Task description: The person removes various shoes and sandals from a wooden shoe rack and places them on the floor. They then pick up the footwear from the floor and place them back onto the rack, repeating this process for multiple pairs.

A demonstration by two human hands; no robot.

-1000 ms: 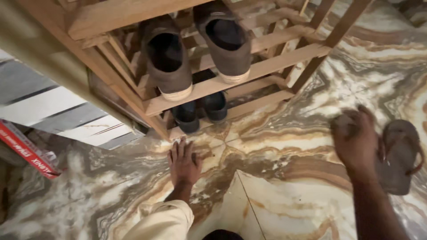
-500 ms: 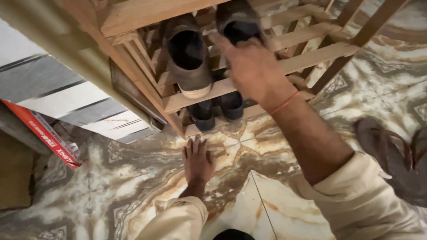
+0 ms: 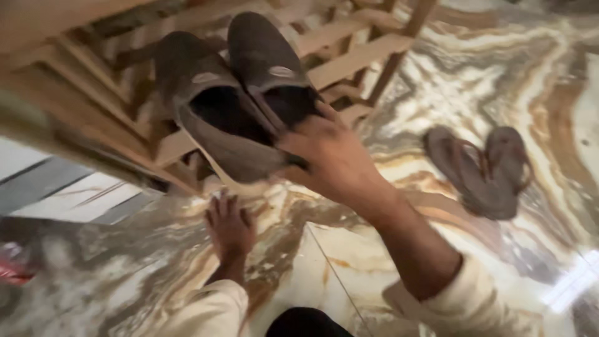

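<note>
My right hand (image 3: pixel 334 159) grips a pair of dark grey-brown slip-on shoes (image 3: pixel 231 106) by their heel openings and holds them together in the air in front of a wooden slatted shoe rack (image 3: pixel 349 53). Both shoes point away from me, their toes over the rack's shelves. My left hand (image 3: pixel 229 226) lies flat on the marbled floor just below the shoes, fingers spread, holding nothing. Both arms wear cream sleeves.
A pair of brown flip-flops (image 3: pixel 483 171) lies on the veined marble floor (image 3: pixel 437 112) to the right of the rack. A grey and white striped surface (image 3: pixel 56 190) and a red box edge (image 3: pixel 12 271) sit at the left.
My right hand went from near the flip-flops to the rack, took hold of the two shoes and pulled them out off the shelf. My left hand stayed flat on the floor.
</note>
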